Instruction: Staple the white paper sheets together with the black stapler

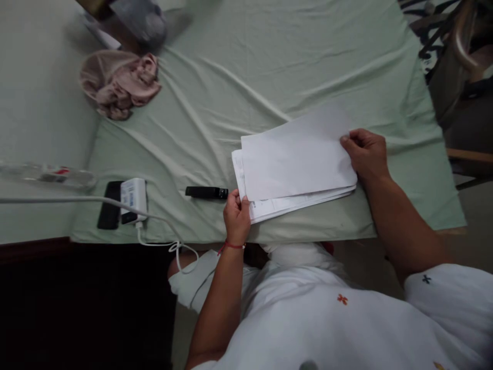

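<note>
A stack of white papers [296, 162] lies on a bed covered by a pale green sheet [239, 82]. My left hand [236, 216] pinches the stack's near left corner, fingers closed on the lower printed sheets. My right hand [365, 154] grips the right edge of the top blank sheet, thumb on top and fingers curled. A black stapler-like object [207, 192] rests on the sheet just left of my left hand, apart from the papers.
A white power bank [133, 198] with a white cable [162, 231] lies on a black phone [110, 204] near the bed's front left. A crumpled pink cloth [119, 85] sits at the back left. A chair [462, 61] stands at the far right.
</note>
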A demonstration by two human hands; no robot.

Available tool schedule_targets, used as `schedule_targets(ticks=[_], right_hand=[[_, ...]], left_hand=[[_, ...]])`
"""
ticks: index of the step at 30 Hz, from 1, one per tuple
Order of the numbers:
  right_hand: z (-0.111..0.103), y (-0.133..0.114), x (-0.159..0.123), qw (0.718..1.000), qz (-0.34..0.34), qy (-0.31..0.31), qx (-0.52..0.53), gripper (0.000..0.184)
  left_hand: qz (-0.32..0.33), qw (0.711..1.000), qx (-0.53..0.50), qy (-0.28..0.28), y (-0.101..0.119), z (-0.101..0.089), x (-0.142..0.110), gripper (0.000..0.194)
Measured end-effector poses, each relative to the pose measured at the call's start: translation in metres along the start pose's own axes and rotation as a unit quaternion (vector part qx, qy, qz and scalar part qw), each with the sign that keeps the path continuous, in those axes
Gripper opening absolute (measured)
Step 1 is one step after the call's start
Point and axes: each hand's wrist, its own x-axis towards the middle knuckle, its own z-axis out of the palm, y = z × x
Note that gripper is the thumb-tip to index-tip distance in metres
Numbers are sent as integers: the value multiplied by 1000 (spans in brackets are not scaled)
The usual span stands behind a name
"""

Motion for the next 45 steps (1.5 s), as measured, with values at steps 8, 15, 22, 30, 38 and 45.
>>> schedule_targets(ticks=[8, 15, 22, 30, 38, 45], right_hand=[[-3, -10, -4, 1000, -3, 1, 16, 27], [-5, -22, -11, 996, 43, -56, 58, 34], [-8, -33, -14, 991, 65, -78, 87, 33], [-2, -25, -16, 992, 55, -97, 55, 34], [0, -20, -15, 996, -36, -67, -47, 25], [-3, -24, -9, 981, 73, -107, 146, 58]], left_hand=[[-2, 1000, -14, -5, 0, 0, -1, 37], [-21, 999, -41, -1, 2, 0, 1, 42], [-42, 998, -34, 34, 7, 2, 1, 38], [-17, 999, 30, 32, 8, 7, 5, 36], [36, 991, -110, 65, 35, 8, -9, 43], [64, 991, -78, 88, 43, -1, 0, 58]])
